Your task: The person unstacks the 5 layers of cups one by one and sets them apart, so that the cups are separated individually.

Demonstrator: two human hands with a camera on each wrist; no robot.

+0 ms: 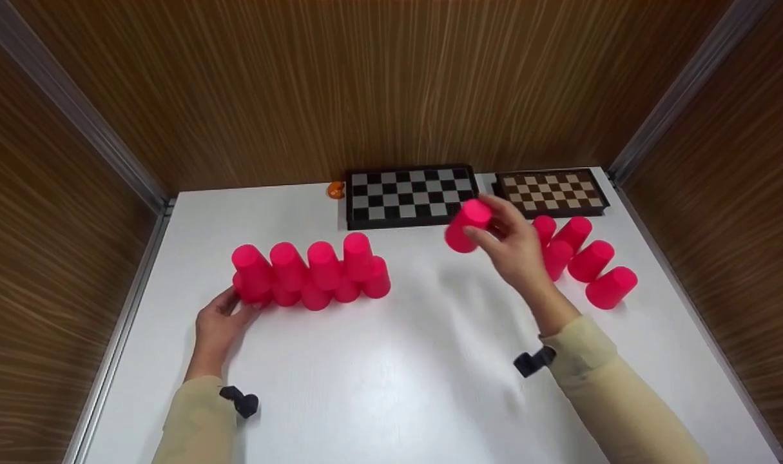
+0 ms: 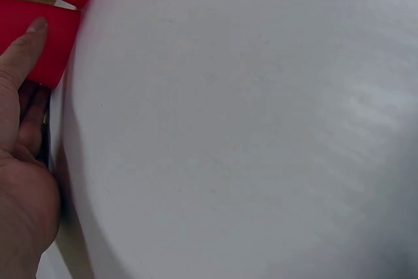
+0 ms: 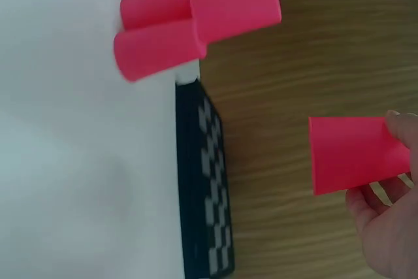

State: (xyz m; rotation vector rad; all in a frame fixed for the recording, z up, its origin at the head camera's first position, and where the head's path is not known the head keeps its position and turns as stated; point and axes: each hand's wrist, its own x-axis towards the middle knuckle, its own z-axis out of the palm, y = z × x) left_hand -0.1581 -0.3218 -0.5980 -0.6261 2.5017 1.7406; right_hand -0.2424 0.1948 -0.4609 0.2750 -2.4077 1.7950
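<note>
In the head view, my right hand point(image 1: 519, 248) holds a pink cup point(image 1: 461, 231) upside down above the table, between thumb and fingers. The right wrist view shows that cup point(image 3: 349, 151) from the side, its wide rim away from the palm. On the left, a lower row of upturned pink cups point(image 1: 315, 298) carries an upper row of several more point(image 1: 324, 265). My left hand point(image 1: 218, 325) grips the leftmost lower cup point(image 2: 55, 47), thumb on its near side. The fingers behind it are partly hidden.
Several more upturned pink cups point(image 1: 610, 288) stand at the right, beside my right forearm. Behind lie a black-and-silver checkered board point(image 1: 410, 193), a brown checkered board point(image 1: 552, 192) and a small orange object point(image 1: 335, 189). Wood-grain panels point(image 1: 391, 84) enclose the white table point(image 1: 378, 386).
</note>
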